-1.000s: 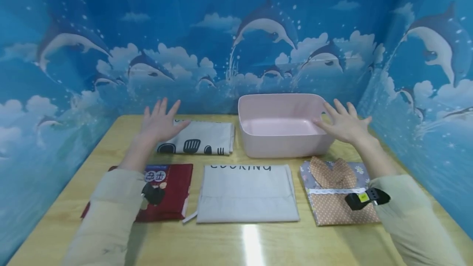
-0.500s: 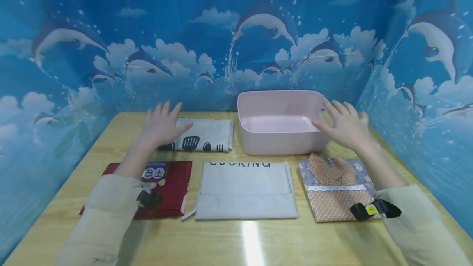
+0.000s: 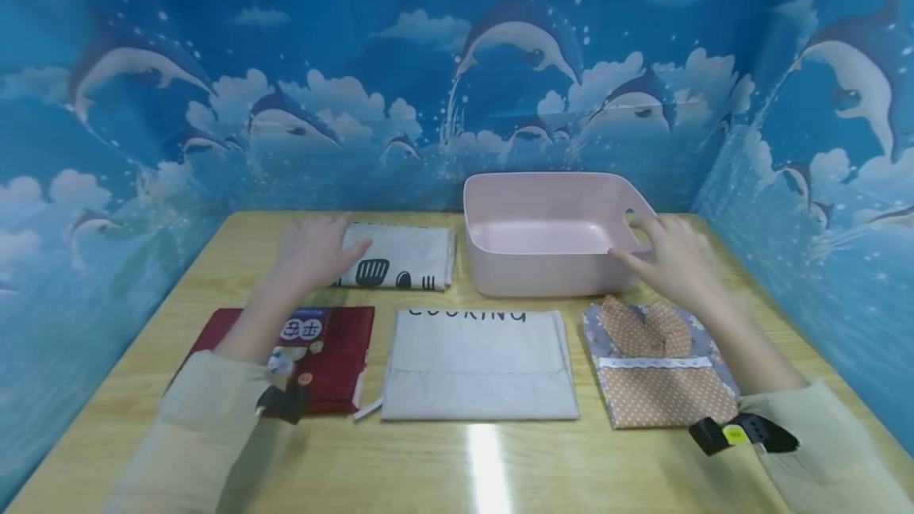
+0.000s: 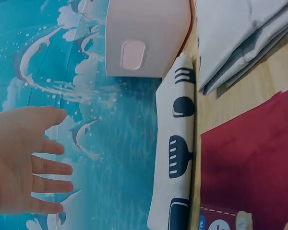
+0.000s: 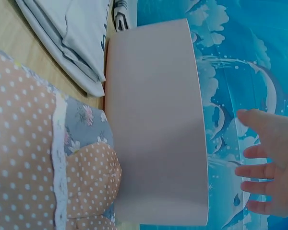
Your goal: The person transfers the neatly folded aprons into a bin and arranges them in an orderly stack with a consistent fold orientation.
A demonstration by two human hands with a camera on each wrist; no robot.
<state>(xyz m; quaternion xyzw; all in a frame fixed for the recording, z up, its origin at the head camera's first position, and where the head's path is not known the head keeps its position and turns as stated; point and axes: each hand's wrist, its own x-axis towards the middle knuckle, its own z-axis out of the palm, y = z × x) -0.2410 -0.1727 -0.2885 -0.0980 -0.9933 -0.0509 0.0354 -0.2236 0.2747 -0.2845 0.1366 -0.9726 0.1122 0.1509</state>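
Note:
My left hand [image 3: 314, 252] hovers with its fingers extended, nearest to a folded white cloth [image 3: 400, 248] printed with dark kitchen utensils. In the left wrist view that hand's palm [image 4: 12, 158] faces the camera, with nothing held. At the right, my right hand [image 3: 674, 260] is held above the right end of a pink plastic bin [image 3: 550, 276]. The right wrist view has this hand [image 5: 273, 163] with fingers spread, apart from the bin's wall [image 5: 156, 124]. Some fingertips blur in the head view.
Along the front lie a folded dark red cloth [image 3: 343, 363], a folded white cloth lettered COOKING [image 3: 478, 371] and a folded polka-dot cloth with a bow [image 3: 664, 395]. Blue dolphin-print curtains [image 3: 400, 38] surround the wooden table [image 3: 400, 466] at the back and sides.
Both hands have lowered slightly, and their fingers look less upright than before. The right forearm has shifted a little to the right. The bin and cloths lie as they did.

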